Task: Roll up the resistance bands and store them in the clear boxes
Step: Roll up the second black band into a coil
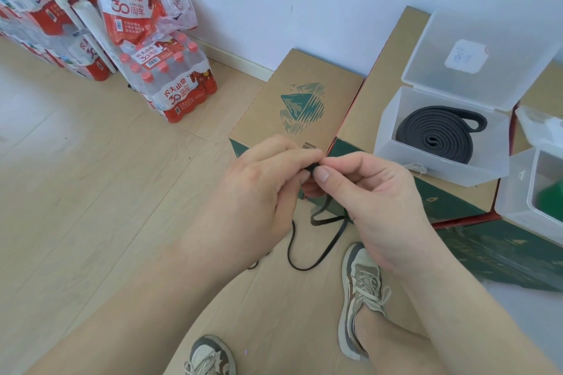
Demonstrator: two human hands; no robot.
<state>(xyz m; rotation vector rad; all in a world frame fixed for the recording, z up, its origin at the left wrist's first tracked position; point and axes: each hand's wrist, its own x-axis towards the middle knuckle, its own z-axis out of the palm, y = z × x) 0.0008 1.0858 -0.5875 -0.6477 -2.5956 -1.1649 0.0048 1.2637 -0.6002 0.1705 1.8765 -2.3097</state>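
My left hand (259, 189) and my right hand (368, 192) meet in the middle of the view and both pinch the end of a thin black resistance band (316, 240). The rest of that band hangs down in loops to the wooden floor between my feet. At the right, an open clear box (438, 167) with its lid up holds a wide dark grey band (435, 134) rolled into a coil. A second clear box (518, 195) at the far right edge holds something green (551, 201), only partly in view.
The clear boxes stand on cardboard cartons (292, 106) set against the white wall. Shrink-wrapped packs of red-capped water bottles (170, 82) are stacked on the floor at the back left. My two sneakers (359, 298) are on the floor below my hands.
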